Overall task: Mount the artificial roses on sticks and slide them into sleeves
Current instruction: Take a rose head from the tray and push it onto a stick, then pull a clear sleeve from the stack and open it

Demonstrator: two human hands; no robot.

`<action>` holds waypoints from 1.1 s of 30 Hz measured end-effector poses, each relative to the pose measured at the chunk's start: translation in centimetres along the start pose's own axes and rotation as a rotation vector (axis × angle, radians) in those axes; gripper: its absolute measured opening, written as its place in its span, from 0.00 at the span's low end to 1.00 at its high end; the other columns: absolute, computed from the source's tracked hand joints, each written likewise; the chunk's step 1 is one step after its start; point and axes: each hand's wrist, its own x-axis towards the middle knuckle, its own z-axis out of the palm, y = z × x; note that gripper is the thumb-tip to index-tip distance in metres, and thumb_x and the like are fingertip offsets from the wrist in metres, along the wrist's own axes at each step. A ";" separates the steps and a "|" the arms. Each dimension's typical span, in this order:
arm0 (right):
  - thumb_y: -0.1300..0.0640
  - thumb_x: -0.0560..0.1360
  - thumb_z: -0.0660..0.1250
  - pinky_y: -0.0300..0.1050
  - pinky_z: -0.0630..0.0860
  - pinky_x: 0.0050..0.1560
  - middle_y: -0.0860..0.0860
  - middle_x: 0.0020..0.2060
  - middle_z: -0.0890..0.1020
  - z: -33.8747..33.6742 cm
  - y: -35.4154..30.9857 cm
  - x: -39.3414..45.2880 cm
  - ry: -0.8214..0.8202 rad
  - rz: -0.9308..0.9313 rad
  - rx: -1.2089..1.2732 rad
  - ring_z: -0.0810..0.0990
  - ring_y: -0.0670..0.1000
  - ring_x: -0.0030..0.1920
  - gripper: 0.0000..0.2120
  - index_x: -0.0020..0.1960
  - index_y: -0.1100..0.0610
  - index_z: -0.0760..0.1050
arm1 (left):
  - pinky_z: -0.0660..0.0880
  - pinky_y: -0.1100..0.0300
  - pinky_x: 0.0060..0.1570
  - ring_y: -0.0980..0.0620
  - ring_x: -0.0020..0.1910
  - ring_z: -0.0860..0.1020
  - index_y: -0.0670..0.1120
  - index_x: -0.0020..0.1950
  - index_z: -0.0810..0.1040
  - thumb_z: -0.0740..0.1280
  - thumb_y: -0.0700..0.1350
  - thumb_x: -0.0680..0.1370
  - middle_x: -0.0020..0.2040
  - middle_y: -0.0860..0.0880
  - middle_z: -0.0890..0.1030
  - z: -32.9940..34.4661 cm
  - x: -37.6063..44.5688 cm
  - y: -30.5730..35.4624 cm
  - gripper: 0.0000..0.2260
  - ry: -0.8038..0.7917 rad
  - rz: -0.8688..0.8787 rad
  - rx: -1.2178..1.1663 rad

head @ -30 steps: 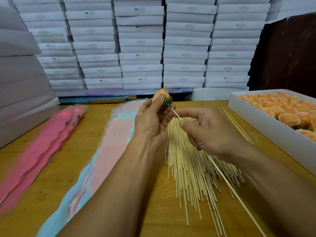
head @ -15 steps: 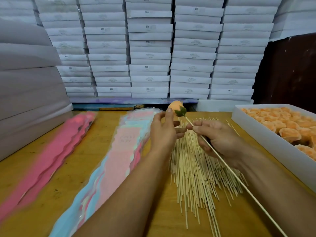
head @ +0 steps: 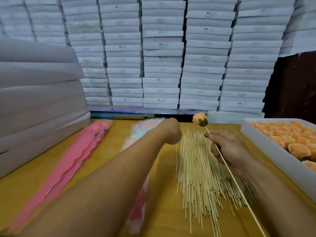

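Note:
An orange artificial rose [head: 200, 119] with a green base sits on the top end of a thin wooden stick [head: 229, 170]. My right hand [head: 227, 149] pinches that stick just below the rose and holds it up over the pile of loose sticks [head: 196, 177]. My left hand [head: 171, 132] is off the rose and bends down over the far end of the pastel sleeves [head: 145, 129]. Its fingers are hidden behind the wrist.
A stack of pink sleeves [head: 77, 154] lies on the left of the wooden table. A white tray [head: 266, 147] holding several orange roses [head: 290, 139] stands at the right. Walls of stacked white boxes [head: 162, 65] close off the back and the left.
My left hand has let go of the rose and moved left toward the pastel sleeves. My right hand still holds the stick, with the rose now mounted on it.

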 end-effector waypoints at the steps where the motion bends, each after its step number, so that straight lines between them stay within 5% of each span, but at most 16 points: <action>1: 0.59 0.84 0.60 0.36 0.61 0.19 0.49 0.22 0.72 -0.2 0.2 0.1 -0.001 0.004 -0.031 0.67 0.44 0.20 0.09 0.56 0.58 0.79 | 0.69 0.59 0.40 0.45 0.47 0.77 0.39 0.48 0.74 0.58 0.35 0.80 0.52 0.41 0.79 -0.3 0.2 -1.3 0.06 -0.002 -0.036 0.043; 4: 0.57 0.83 0.61 0.39 0.61 0.21 0.49 0.23 0.74 -0.3 0.6 0.3 -0.012 0.010 -0.118 0.68 0.45 0.22 0.09 0.58 0.55 0.79 | 0.68 0.61 0.48 0.44 0.64 0.75 0.38 0.70 0.71 0.56 0.37 0.83 0.67 0.42 0.75 -0.7 0.2 -5.1 0.16 0.039 -0.121 0.159; 6: 0.56 0.83 0.61 0.39 0.61 0.21 0.48 0.23 0.74 -0.3 0.6 0.4 -0.017 0.007 -0.138 0.69 0.45 0.22 0.09 0.58 0.55 0.79 | 0.62 0.68 0.41 0.46 0.66 0.73 0.41 0.73 0.68 0.55 0.41 0.85 0.70 0.44 0.73 -0.6 -0.3 -7.2 0.17 0.031 -0.173 0.256; 9: 0.56 0.83 0.62 0.38 0.61 0.20 0.48 0.22 0.74 -0.1 0.7 0.3 -0.013 0.004 -0.152 0.69 0.45 0.22 0.08 0.57 0.55 0.79 | 0.62 0.69 0.42 0.45 0.66 0.72 0.40 0.72 0.69 0.52 0.47 0.86 0.70 0.41 0.72 0.9 -0.2 -9.7 0.18 -0.108 -0.164 0.380; 13: 0.55 0.83 0.62 0.39 0.61 0.21 0.49 0.22 0.74 -0.1 0.7 0.3 -0.019 0.000 -0.163 0.68 0.45 0.22 0.08 0.57 0.54 0.79 | 0.69 0.55 0.60 0.41 0.64 0.74 0.39 0.69 0.71 0.53 0.50 0.86 0.67 0.39 0.74 2.6 0.8 -11.6 0.20 -0.168 -0.150 0.357; 18: 0.56 0.83 0.61 0.39 0.60 0.22 0.49 0.23 0.74 0.1 0.7 0.2 -0.044 -0.003 -0.162 0.68 0.45 0.22 0.08 0.58 0.55 0.78 | 0.73 0.51 0.57 0.42 0.58 0.76 0.42 0.66 0.74 0.55 0.53 0.85 0.62 0.41 0.77 2.6 1.2 -12.1 0.19 -0.117 -0.138 0.366; 23: 0.56 0.83 0.62 0.41 0.60 0.24 0.49 0.23 0.74 0.0 0.7 0.2 -0.051 0.013 -0.162 0.69 0.46 0.23 0.08 0.58 0.54 0.78 | 0.73 0.56 0.42 0.46 0.43 0.74 0.41 0.60 0.78 0.62 0.43 0.82 0.50 0.43 0.78 2.1 0.9 -10.8 0.10 -0.053 -0.067 0.505; 27: 0.56 0.83 0.62 0.42 0.60 0.26 0.49 0.23 0.74 0.0 0.7 0.4 -0.050 0.023 -0.152 0.69 0.46 0.23 0.09 0.59 0.55 0.78 | 0.77 0.58 0.43 0.47 0.47 0.79 0.42 0.60 0.79 0.65 0.40 0.80 0.54 0.44 0.82 1.5 1.2 -10.1 0.10 -0.017 -0.027 0.538; 30: 0.56 0.83 0.62 0.42 0.60 0.27 0.49 0.23 0.74 -0.1 0.8 0.4 -0.048 0.026 -0.154 0.69 0.46 0.23 0.09 0.59 0.55 0.78 | 0.78 0.57 0.43 0.46 0.53 0.81 0.42 0.59 0.81 0.65 0.44 0.81 0.55 0.44 0.83 0.5 1.6 -10.4 0.11 -0.029 -0.079 0.430; 33: 0.56 0.83 0.62 0.38 0.61 0.22 0.48 0.22 0.75 -0.1 0.7 0.3 -0.052 0.017 -0.166 0.69 0.45 0.22 0.08 0.59 0.55 0.78 | 0.82 0.45 0.50 0.38 0.51 0.82 0.37 0.57 0.81 0.67 0.44 0.81 0.52 0.38 0.83 -0.8 2.2 -11.2 0.12 -0.024 -0.221 0.038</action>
